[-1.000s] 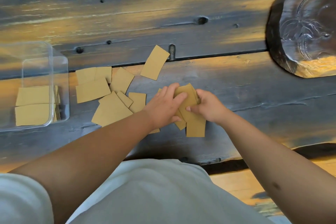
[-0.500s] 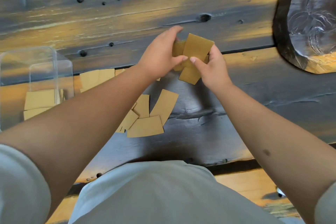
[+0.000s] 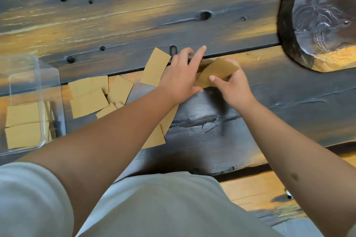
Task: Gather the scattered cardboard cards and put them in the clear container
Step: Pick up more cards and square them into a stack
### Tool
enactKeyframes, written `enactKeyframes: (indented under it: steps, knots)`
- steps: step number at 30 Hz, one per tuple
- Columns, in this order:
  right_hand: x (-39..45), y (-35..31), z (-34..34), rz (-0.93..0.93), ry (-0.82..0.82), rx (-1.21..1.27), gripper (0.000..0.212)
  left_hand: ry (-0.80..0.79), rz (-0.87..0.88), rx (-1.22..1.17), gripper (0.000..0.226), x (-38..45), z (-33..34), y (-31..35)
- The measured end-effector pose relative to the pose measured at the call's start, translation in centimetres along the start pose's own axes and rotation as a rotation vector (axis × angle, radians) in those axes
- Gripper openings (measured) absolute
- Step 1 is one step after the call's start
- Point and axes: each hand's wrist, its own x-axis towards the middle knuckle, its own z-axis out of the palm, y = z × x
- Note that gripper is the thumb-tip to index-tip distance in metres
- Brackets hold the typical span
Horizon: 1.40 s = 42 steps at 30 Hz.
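Observation:
A small stack of brown cardboard cards [image 3: 215, 72] is held between both hands above the dark wooden table [image 3: 212, 121]. My right hand [image 3: 234, 86] pinches the stack from the right, thumb on top. My left hand [image 3: 182, 75] grips its left side, index finger stretched out over it. Several loose cards [image 3: 88, 100] lie scattered on the table to the left, partly hidden under my left forearm; one card [image 3: 156, 67] lies just left of my left hand. The clear container [image 3: 34, 75] stands at the far left with a few cards [image 3: 23, 125] inside.
A dark carved wooden slab [image 3: 317, 17] lies at the back right. The table's front edge runs just beyond my lap, with a lower plank [image 3: 256, 190] under it at the right. Knot holes dot the tabletop.
Both hands came together on the cards low on the table, lifted the stack up and away, and now hold it lower again, tilted flatter. The view has shifted a little.

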Motion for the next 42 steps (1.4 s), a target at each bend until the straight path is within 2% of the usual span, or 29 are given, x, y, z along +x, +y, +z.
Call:
enactKeyframes:
  steps: [3, 6, 8, 11, 14, 16, 19, 22, 27, 31, 34, 37, 40, 42]
  knots:
    - [-0.8, 0.6, 0.4, 0.062, 0.022, -0.005, 0.042, -0.020, -0.019, 0.204, 0.129, -0.2, 1.1, 0.1]
    - [-1.3, 1.1, 0.5, 0.095, 0.038, -0.028, 0.042, -0.032, -0.042, 0.253, 0.124, 0.1, 1.5, -0.3]
    - [-1.5, 1.6, 0.2, 0.128, 0.014, -0.052, 0.038, -0.090, -0.022, 0.225, 0.108, 0.3, 1.5, -0.6]
    - [-1.9, 2.5, -0.3, 0.181, -0.014, -0.033, 0.030, -0.163, 0.065, 0.193, 0.068, 0.2, 1.3, -1.0]
    - [-2.4, 3.1, -0.5, 0.199, -0.008, 0.010, 0.029, -0.104, 0.135, 0.178, 0.052, -0.2, 1.0, -0.8]
    - [-2.7, 3.1, -0.5, 0.189, 0.005, 0.035, 0.030, -0.116, 0.179, 0.175, 0.051, 0.0, 0.8, -0.7]
    - [-2.8, 2.9, -0.5, 0.164, -0.012, -0.001, 0.036, -0.303, 0.203, 0.143, 0.055, 0.4, 0.9, -0.6]
    - [-3.0, 2.6, -0.4, 0.156, -0.051, -0.046, 0.036, -0.378, 0.200, 0.098, 0.054, 0.2, 1.2, -0.3]
    - [-3.5, 2.3, -0.1, 0.135, 0.003, -0.004, 0.024, -0.390, 0.138, 0.218, 0.047, 0.2, 0.9, 1.1]
    - [-4.1, 2.1, 0.0, 0.085, 0.152, -0.120, 0.027, -0.371, 0.125, 0.331, 0.060, 0.0, 1.2, 1.8]
    - [-4.5, 2.4, -0.3, 0.043, 0.152, -0.212, 0.029, -0.299, 0.160, 0.433, 0.066, -0.4, 1.6, 1.8]
    - [-4.8, 2.7, -0.8, 0.001, 0.049, -0.394, 0.039, -0.342, 0.096, 0.249, 0.066, -0.9, 2.0, 1.9]
    - [-4.3, 2.1, -1.3, -0.041, -0.053, -0.551, 0.044, -0.394, 0.119, 0.095, 0.068, -0.9, 2.2, 1.4]
    - [-3.8, 1.1, -1.4, -0.093, -0.099, -0.629, 0.044, -0.398, 0.100, 0.009, 0.061, -0.8, 2.1, 0.7]
